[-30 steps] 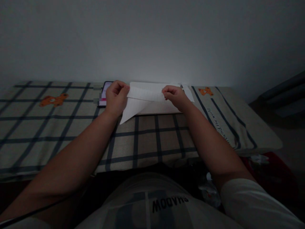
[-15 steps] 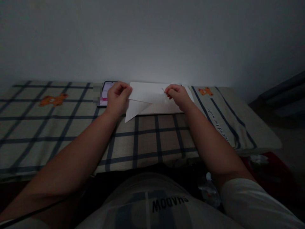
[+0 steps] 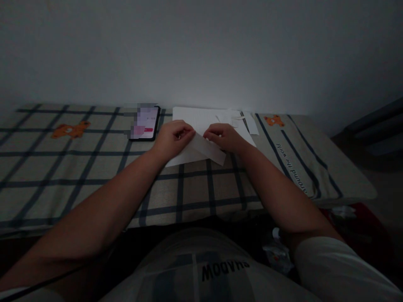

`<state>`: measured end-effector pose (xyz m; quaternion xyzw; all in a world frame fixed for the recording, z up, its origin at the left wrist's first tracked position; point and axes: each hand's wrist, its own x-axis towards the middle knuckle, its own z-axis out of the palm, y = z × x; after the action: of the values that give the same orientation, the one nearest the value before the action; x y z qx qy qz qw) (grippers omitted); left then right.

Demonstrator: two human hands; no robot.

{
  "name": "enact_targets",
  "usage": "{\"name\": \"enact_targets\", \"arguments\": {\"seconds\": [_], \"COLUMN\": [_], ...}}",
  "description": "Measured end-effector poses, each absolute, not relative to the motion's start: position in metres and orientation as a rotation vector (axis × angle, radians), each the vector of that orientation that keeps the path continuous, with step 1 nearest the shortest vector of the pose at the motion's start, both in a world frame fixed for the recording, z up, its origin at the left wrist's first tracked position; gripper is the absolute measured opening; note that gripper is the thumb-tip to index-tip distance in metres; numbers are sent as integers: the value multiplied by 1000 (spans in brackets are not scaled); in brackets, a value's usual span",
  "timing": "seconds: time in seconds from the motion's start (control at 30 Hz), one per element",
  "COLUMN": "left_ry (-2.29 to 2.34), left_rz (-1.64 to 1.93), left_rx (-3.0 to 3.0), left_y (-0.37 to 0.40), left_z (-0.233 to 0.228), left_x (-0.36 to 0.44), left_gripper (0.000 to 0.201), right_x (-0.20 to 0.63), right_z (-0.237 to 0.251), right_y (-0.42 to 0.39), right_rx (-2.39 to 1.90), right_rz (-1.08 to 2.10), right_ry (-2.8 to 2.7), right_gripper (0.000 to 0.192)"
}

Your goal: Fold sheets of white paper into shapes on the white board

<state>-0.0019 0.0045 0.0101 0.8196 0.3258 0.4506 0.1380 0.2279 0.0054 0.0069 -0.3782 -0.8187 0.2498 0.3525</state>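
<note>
Where the folded paper [image 3: 201, 150] a second ago hung stretched between raised hands, it now lies low on the checked cloth [image 3: 94, 167], left hand [image 3: 174, 137] and right hand [image 3: 223, 137] pinching it close together, so a crease looks under way. Beyond the left knuckles lies a lit phone [image 3: 145, 123]; right of the right hand the cloth reads "around the world"; the shirt reads "SHADOW".

Fingertips of left hand [image 3: 174, 138] and right hand [image 3: 224, 138] tucked under the folded paper [image 3: 201, 150], out of sight. Part of the phone [image 3: 145, 123] screen blurred into squares. Small paper scraps [image 3: 234, 119] by the wall too dim to tell apart. Both elbows cut off at the bottom edge.
</note>
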Motion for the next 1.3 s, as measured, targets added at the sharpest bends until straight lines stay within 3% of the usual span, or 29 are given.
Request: {"name": "enact_targets", "arguments": {"seconds": [0.6,0.83,1.3], "left_ry": [1155,1359,1248], "left_rz": [984,1067,1267], "left_rx": [2517,2488,2223], "left_y": [-3,-3,22], "left_z": [14,12,6], "left_x": [1,4,-11], "left_gripper": [12,5,9], "right_x": [216,214,226], "right_z": [16,19,16], "right_y": [-9,-11,-1], "right_rx": [-981,-1003,-1001], "right_rz": [456,448,409], "right_ry": [-2300,-2339,-2231], "right_gripper": [20,11,14]}}
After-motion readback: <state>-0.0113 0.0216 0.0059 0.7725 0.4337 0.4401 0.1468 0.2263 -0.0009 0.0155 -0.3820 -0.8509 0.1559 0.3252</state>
